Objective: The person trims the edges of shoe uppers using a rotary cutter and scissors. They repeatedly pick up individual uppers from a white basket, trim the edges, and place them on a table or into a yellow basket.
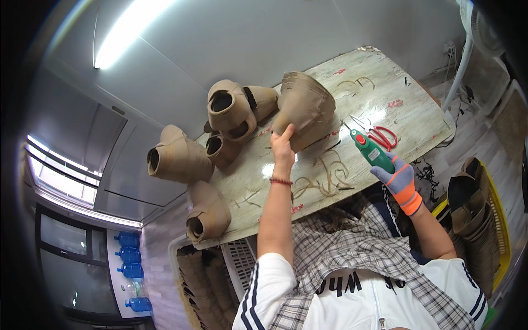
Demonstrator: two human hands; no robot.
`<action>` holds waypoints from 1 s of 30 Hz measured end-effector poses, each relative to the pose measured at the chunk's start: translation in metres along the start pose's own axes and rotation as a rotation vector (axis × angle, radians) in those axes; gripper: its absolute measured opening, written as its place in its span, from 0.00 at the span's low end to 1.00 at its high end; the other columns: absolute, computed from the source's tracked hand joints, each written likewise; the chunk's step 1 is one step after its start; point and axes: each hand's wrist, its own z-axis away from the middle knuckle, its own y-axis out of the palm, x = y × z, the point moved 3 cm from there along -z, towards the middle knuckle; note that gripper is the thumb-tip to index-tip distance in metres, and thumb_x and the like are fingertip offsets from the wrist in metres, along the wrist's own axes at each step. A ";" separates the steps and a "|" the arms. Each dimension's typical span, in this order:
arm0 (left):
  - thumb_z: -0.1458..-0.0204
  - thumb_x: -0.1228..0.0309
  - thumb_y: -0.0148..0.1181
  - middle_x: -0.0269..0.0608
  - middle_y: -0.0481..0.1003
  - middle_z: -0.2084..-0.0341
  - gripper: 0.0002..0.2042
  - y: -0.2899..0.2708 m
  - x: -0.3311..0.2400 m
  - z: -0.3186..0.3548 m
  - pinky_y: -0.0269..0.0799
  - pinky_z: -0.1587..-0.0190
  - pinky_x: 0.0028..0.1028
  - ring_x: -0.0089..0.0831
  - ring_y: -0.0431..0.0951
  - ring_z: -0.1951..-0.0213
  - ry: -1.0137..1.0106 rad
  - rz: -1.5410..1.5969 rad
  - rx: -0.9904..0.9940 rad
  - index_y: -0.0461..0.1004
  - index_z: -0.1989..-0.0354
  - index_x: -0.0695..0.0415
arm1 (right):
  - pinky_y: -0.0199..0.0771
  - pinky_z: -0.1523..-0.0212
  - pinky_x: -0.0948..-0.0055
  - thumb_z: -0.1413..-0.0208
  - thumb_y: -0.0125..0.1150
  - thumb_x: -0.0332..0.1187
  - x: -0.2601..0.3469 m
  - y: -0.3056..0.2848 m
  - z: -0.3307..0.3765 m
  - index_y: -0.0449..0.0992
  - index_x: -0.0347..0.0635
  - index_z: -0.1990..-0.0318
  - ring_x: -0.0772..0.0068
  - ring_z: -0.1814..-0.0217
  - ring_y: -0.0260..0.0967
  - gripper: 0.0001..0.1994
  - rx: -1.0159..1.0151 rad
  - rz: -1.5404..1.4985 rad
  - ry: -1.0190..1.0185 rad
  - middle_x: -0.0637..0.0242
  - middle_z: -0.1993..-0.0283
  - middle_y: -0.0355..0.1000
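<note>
White zip top (333, 308), nearest; bare left hand (282, 147) pinching the narrow end of 1 tan flared piece (307, 100) over the bench (421, 118); gloved right hand (397, 184) wrapped around 1 green pointed tool (373, 151), best steadied with its tip clear of the bare hand.

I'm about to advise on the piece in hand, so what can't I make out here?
All in the head view:
Inside of the tan cone-shaped piece: hidden by its own outer wall.
Palm side of the left hand: hidden by the hand itself.
Underside of the green tool, held in the gloved right hand: turned away.
Tool's tip: too small to tell its shape.
Fan: cut off by the picture's edge.
</note>
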 end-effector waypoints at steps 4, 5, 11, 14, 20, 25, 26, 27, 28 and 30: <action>0.49 0.82 0.59 0.34 0.76 0.56 0.15 0.020 -0.040 -0.001 0.68 0.51 0.24 0.22 0.73 0.57 0.119 -0.398 0.131 0.74 0.51 0.66 | 0.74 0.64 0.77 0.57 0.75 0.44 0.017 0.003 0.003 0.76 0.39 0.52 0.80 0.68 0.74 0.26 0.044 -0.012 0.053 0.65 0.67 0.78; 0.49 0.82 0.59 0.34 0.76 0.55 0.15 0.023 -0.050 0.005 0.68 0.51 0.24 0.22 0.73 0.56 0.125 -0.323 0.124 0.74 0.51 0.66 | 0.74 0.64 0.77 0.57 0.75 0.44 0.019 0.002 0.005 0.76 0.39 0.52 0.81 0.68 0.74 0.26 0.022 -0.038 0.027 0.65 0.68 0.78; 0.50 0.84 0.61 0.37 0.77 0.55 0.16 -0.010 -0.074 0.041 0.68 0.48 0.25 0.24 0.75 0.54 0.159 -0.064 -0.121 0.73 0.51 0.66 | 0.73 0.66 0.77 0.57 0.74 0.46 0.024 0.004 0.008 0.76 0.39 0.53 0.80 0.69 0.73 0.27 0.041 -0.008 0.037 0.65 0.69 0.78; 0.49 0.83 0.61 0.36 0.77 0.56 0.15 -0.008 -0.095 0.059 0.70 0.51 0.24 0.23 0.75 0.57 0.246 0.020 -0.157 0.74 0.51 0.64 | 0.73 0.66 0.76 0.57 0.74 0.46 0.029 0.004 0.004 0.76 0.39 0.53 0.79 0.69 0.74 0.27 0.038 0.014 0.009 0.64 0.69 0.78; 0.48 0.80 0.61 0.38 0.77 0.56 0.15 0.009 -0.109 0.110 0.72 0.50 0.27 0.27 0.77 0.55 0.104 0.265 -0.046 0.74 0.50 0.62 | 0.73 0.65 0.77 0.57 0.74 0.45 0.051 0.014 0.010 0.76 0.37 0.53 0.80 0.68 0.74 0.26 0.077 -0.070 -0.111 0.63 0.68 0.79; 0.48 0.77 0.61 0.38 0.77 0.54 0.15 0.014 -0.096 0.130 0.72 0.48 0.32 0.30 0.76 0.53 0.147 0.206 -0.060 0.74 0.50 0.60 | 0.73 0.65 0.78 0.57 0.75 0.43 0.071 0.018 0.018 0.76 0.37 0.53 0.83 0.67 0.73 0.26 0.148 -0.134 -0.134 0.64 0.67 0.79; 0.48 0.77 0.62 0.38 0.77 0.55 0.16 0.015 -0.093 0.132 0.72 0.49 0.31 0.29 0.76 0.53 0.155 0.182 -0.068 0.74 0.50 0.60 | 0.73 0.65 0.78 0.56 0.74 0.43 0.072 0.019 0.019 0.76 0.37 0.52 0.83 0.67 0.72 0.26 0.143 -0.138 -0.139 0.64 0.66 0.79; 0.49 0.77 0.63 0.38 0.77 0.55 0.16 0.015 -0.089 0.134 0.72 0.49 0.30 0.28 0.76 0.54 0.162 0.158 -0.076 0.75 0.51 0.60 | 0.73 0.65 0.78 0.56 0.74 0.42 0.072 0.019 0.020 0.76 0.36 0.52 0.83 0.67 0.72 0.26 0.138 -0.142 -0.143 0.65 0.66 0.79; 0.50 0.77 0.64 0.37 0.78 0.56 0.16 0.016 -0.084 0.136 0.72 0.50 0.29 0.27 0.76 0.54 0.169 0.133 -0.084 0.75 0.51 0.61 | 0.73 0.64 0.78 0.56 0.74 0.42 0.073 0.019 0.020 0.76 0.36 0.52 0.84 0.67 0.72 0.26 0.132 -0.146 -0.146 0.65 0.66 0.79; 0.50 0.79 0.64 0.35 0.78 0.59 0.14 0.021 -0.082 0.143 0.70 0.52 0.25 0.23 0.76 0.57 0.211 0.025 -0.110 0.76 0.53 0.61 | 0.73 0.64 0.78 0.56 0.74 0.43 0.075 0.019 0.020 0.76 0.36 0.52 0.84 0.67 0.72 0.26 0.142 -0.193 -0.098 0.65 0.66 0.78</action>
